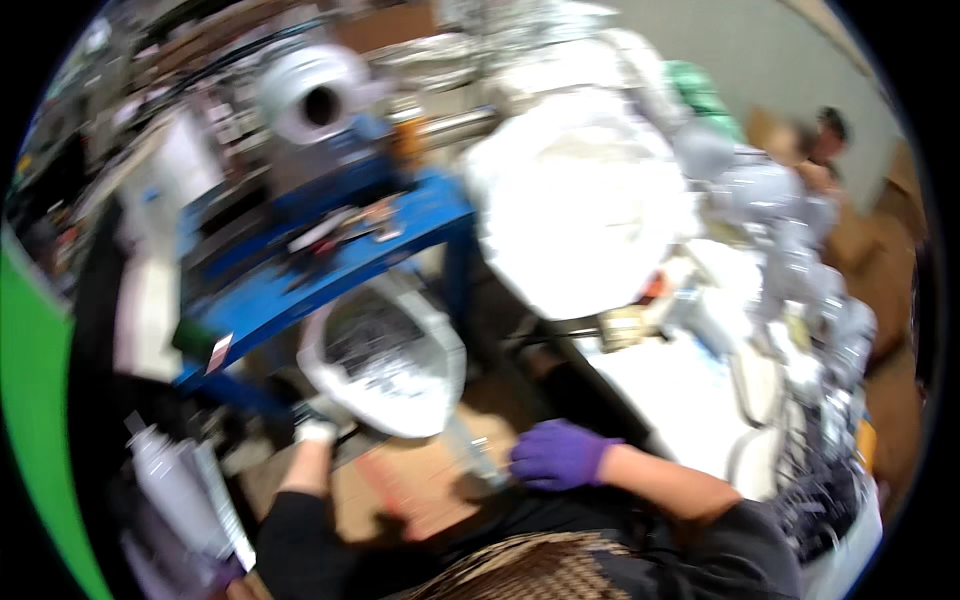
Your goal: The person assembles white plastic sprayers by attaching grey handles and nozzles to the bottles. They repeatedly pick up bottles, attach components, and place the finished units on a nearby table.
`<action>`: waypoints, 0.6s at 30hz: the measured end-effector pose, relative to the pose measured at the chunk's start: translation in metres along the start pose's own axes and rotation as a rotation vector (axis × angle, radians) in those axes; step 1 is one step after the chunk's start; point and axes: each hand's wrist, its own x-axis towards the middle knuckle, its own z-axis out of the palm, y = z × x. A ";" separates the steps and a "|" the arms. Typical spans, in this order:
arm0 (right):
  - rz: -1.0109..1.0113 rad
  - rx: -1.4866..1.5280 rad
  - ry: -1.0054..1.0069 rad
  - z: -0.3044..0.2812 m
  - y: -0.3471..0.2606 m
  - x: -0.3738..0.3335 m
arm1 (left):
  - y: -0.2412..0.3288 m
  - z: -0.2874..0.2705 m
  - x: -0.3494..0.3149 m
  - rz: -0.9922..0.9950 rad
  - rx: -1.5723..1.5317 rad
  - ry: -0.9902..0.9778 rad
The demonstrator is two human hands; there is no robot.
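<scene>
A white bag-lined bin (pixel 448 375) stands below the blue bench, with a heap of small dark and shiny pieces inside. My left hand (pixel 318 422), in a pale and dark glove, is at its near left rim; blur hides its fingers, so I cannot tell whether it grips the rim. My right hand (pixel 560 455) wears a purple glove and hangs right of the bin, apart from it. Its fingers are curled in, and anything inside them is hidden. A greyish strip (pixel 472 450) runs beside the right hand, over brown cardboard (pixel 425 490).
The blue bench (pixel 340 262) carries a machine with a white round part (pixel 318 95) and loose tools. A big white-lined container (pixel 570 200) is beyond, beside a white table (pixel 660 400) with cluttered items. Clear bags (pixel 790 250) line the right. Another person (pixel 828 140) is at far right.
</scene>
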 end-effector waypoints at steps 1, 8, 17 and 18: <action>-0.008 0.015 0.049 0.007 0.003 0.001 | 0.027 0.028 -0.016 0.075 0.039 -0.052; -0.139 0.137 0.117 0.032 0.001 0.038 | 0.164 0.101 -0.135 0.384 0.124 -0.365; 0.503 0.968 0.330 0.016 -0.007 0.106 | 0.231 0.086 -0.220 0.485 0.134 -0.512; 0.520 1.109 0.337 0.019 -0.002 0.110 | 0.235 0.081 -0.227 0.488 0.132 -0.521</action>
